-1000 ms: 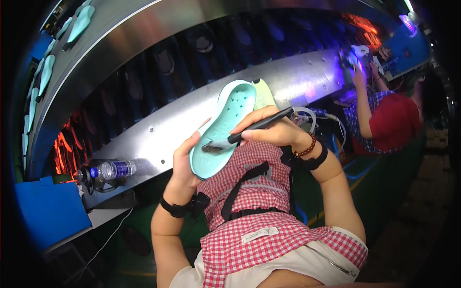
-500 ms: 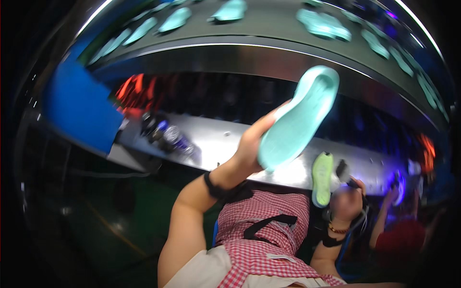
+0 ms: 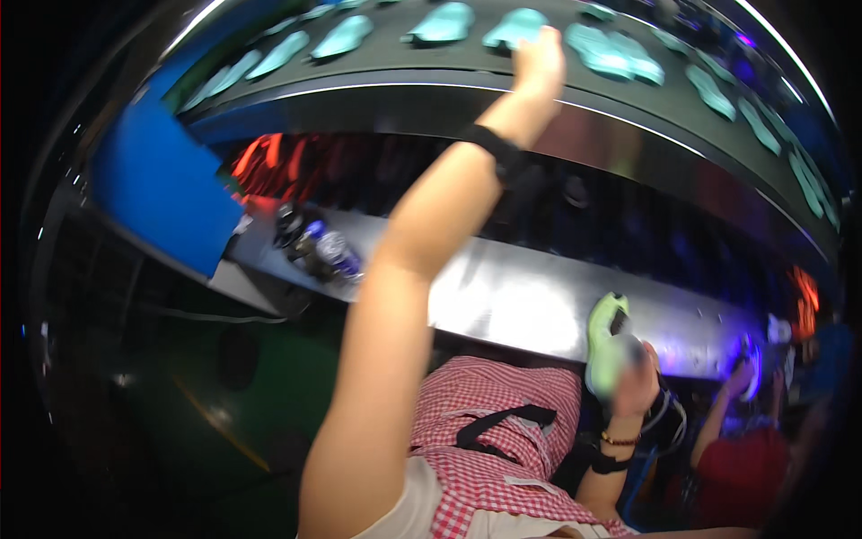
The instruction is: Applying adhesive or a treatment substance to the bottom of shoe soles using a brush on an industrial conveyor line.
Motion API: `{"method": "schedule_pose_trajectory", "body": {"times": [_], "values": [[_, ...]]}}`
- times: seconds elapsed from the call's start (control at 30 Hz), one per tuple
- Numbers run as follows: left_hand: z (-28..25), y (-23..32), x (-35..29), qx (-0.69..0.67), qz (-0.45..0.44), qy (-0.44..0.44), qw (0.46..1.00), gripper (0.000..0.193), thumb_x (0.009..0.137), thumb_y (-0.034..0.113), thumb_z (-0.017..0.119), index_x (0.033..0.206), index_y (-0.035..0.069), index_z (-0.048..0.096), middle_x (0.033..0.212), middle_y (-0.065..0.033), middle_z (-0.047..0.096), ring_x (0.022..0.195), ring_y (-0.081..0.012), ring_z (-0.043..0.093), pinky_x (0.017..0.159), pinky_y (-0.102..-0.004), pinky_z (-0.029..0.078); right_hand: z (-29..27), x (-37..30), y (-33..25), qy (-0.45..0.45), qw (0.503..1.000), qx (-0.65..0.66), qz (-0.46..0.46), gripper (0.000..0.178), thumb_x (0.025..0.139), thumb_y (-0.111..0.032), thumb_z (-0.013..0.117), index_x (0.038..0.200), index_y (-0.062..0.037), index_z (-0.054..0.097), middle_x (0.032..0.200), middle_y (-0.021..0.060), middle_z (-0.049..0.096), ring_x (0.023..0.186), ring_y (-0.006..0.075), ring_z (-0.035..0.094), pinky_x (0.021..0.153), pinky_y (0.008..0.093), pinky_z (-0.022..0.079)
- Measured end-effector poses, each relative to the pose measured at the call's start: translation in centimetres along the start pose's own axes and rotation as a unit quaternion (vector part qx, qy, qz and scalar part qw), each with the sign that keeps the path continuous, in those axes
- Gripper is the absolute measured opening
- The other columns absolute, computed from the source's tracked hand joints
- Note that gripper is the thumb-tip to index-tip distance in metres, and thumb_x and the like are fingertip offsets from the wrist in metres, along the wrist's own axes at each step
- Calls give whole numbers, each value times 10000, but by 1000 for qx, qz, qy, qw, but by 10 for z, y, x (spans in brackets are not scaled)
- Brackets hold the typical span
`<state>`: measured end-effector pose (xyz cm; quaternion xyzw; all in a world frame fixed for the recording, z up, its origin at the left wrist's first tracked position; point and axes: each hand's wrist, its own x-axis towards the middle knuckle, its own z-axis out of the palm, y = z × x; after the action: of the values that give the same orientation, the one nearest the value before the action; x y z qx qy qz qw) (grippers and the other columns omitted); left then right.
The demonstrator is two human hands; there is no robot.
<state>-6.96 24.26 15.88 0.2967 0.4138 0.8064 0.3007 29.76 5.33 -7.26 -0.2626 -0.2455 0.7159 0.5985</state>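
Note:
My left hand (image 3: 540, 65) is stretched up over the conveyor belt, fingers extended at the right edge of a mint-green shoe sole (image 3: 514, 28) lying on it. That sole is partly covered by the fingertips. Low on the right, my right hand (image 3: 636, 388) is curled beside a yellow-green shoe sole (image 3: 603, 334) at the front edge of the metal bench. A small dark piece (image 3: 620, 321) shows against this sole, above the hand. A blurred patch hides the right fingers and whatever they grip.
Several mint soles lie along the dark belt (image 3: 386, 65) across the top. On the metal bench (image 3: 512, 287) below, bottles (image 3: 334, 250) stand at the left. Orange-red strips (image 3: 269, 162) hang beneath the belt. Another person (image 3: 745, 467) works at the far right, near a purple-lit shoe (image 3: 749, 366).
My left hand has carried the mint sole up and away onto the belt, where it now lies flat. The right hand and dark piece have shifted left, against the yellow-green sole.

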Motion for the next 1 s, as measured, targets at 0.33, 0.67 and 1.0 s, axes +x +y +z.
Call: {"method": "schedule_pose_trajectory", "body": {"times": [0.33, 0.67, 1.0], "values": [[28, 71, 6, 537, 55, -262, 800, 637, 771, 150, 579, 1304, -89, 324, 1318, -236, 393, 1229, -286, 384, 998, -339, 316, 0, 0, 2, -11, 998, 48, 43, 236, 868, -80, 490, 1049, 61, 543, 1004, 203, 610, 556, 154, 559, 527, 216, 454], [94, 27, 40, 724, 95, -299, 615, 707, 676, -91, 388, 1353, 102, 330, 1284, -235, 437, 1176, -368, 440, 947, -365, 367, -10, 9, 1, -83, 989, 83, 87, 243, 882, -55, 446, 1083, 39, 544, 1055, 201, 593, 585, 137, 569, 568, 239, 490], [197, -32, 31, 659, 103, -439, 603, 690, 633, -132, 352, 1263, 137, 439, 1219, -231, 493, 1041, -330, 536, 852, -352, 418, -41, 0, -6, -30, 987, 120, 104, 245, 875, -59, 487, 1088, 46, 549, 968, 154, 620, 600, 127, 578, 566, 230, 493]]}}
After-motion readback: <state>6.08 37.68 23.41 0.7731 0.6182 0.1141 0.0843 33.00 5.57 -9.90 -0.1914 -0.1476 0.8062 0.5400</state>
